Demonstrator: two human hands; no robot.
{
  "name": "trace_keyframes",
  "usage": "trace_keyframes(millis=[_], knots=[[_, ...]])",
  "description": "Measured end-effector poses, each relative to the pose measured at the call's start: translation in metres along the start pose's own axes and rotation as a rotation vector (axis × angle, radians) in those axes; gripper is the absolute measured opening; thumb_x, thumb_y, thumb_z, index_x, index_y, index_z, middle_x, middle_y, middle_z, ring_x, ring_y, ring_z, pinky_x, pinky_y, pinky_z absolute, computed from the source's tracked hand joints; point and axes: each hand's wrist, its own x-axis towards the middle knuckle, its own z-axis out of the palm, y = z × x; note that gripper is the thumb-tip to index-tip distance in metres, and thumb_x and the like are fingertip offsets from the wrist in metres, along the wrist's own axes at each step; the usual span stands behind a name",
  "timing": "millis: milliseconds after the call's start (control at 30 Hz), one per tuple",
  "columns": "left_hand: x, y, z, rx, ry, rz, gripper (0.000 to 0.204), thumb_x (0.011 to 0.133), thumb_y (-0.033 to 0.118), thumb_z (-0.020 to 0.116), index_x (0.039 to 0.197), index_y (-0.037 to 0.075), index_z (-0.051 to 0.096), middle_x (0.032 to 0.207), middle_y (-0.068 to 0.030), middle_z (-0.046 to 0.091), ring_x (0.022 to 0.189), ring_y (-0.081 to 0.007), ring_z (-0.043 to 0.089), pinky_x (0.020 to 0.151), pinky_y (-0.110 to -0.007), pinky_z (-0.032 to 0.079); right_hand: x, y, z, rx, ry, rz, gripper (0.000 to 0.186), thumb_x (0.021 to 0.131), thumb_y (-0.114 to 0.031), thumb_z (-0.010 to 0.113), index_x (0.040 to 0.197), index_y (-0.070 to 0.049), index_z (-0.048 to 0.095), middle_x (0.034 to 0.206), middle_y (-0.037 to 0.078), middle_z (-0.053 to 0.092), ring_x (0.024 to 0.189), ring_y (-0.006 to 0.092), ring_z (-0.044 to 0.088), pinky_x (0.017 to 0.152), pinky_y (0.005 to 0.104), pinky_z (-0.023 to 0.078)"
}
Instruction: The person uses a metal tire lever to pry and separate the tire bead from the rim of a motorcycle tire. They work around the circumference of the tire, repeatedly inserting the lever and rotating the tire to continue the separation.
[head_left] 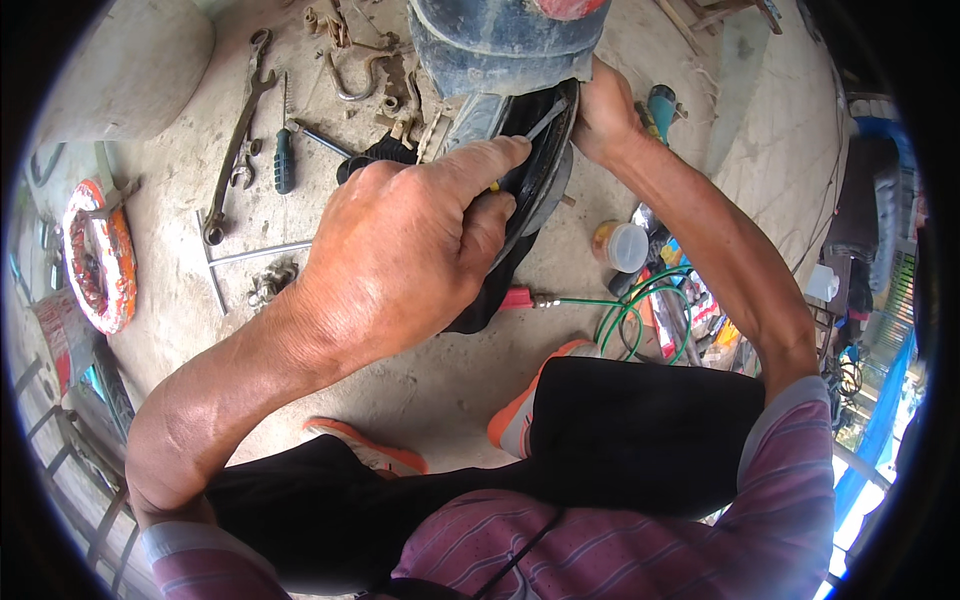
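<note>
My left hand is closed round a slim tool with a yellow handle, its index finger lying along the metal shaft. The shaft lies against a black wheel rim and tire, held upright beneath a dusty dark-blue plastic guard. My right hand grips the far right side of the wheel near its top; most of its fingers are hidden behind it. My left hand covers much of the wheel's lower left part.
Wrenches, a screwdriver, a T-handle and metal parts lie leftward, beside an orange-white ring. A lidded jar, green hose and scattered items sit rightward on the concrete floor. My shoes are below.
</note>
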Motion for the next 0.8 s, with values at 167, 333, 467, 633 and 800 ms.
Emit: trace_keyframes(millis=[167,333,467,633,800], knots=[[0.000,-0.004,-0.006,-0.019,0.081,-0.001,0.039,0.104,0.016,0.069,0.141,0.004,0.072,0.089,-0.0227,0.079,0.083,-0.0428,0.079,0.081,-0.049,0.064,0.023,0.006,-0.003,-0.192,-0.120,-0.129,0.028,0.108,-0.013,0.060,0.132,-0.003,0.071,0.132,0.009,0.073,0.122,0.0202,0.065,0.108,0.0375,0.051],[-0.003,-0.019,-0.012,0.076,0.082,0.024,0.042,0.110,0.012,0.067,0.152,0.005,0.066,0.109,-0.0215,0.081,0.088,-0.0192,0.079,0.084,-0.038,0.063,0.044,0.003,-0.023,-0.833,-0.183,-0.313,0.035,0.106,-0.001,0.061,0.140,-0.005,0.067,0.142,0.013,0.071,0.129,0.0257,0.067,0.113,0.0406,0.052],[-0.019,-0.022,-0.013,0.048,0.035,-0.025,0.047,0.110,0.013,0.066,0.157,0.007,0.062,0.093,-0.0194,0.081,0.080,-0.0210,0.080,0.080,-0.039,0.063,0.053,0.003,-0.016,-0.634,-0.097,-0.253,0.034,0.107,-0.006,0.060,0.139,-0.004,0.068,0.141,0.013,0.071,0.128,0.0248,0.066,0.112,0.0399,0.051],[-0.034,-0.035,-0.012,0.031,0.118,0.079,0.040,0.105,0.018,0.066,0.144,0.007,0.070,0.092,-0.0212,0.080,0.082,-0.0431,0.078,0.077,-0.053,0.064,0.050,0.012,0.007,-0.357,0.080,-0.202,0.034,0.108,-0.013,0.058,0.139,-0.002,0.068,0.140,0.013,0.071,0.126,0.0237,0.064,0.110,0.0392,0.050],[-0.054,-0.051,-0.007,0.072,0.146,0.221,0.045,0.104,0.012,0.070,0.149,0.010,0.067,0.096,-0.0194,0.080,0.081,-0.0398,0.079,0.073,-0.048,0.065,0.035,0.018,0.002,-0.260,0.206,-0.203,0.037,0.110,-0.020,0.055,0.138,0.000,0.069,0.139,0.013,0.071,0.125,0.0227,0.063,0.108,0.0384,0.049]])
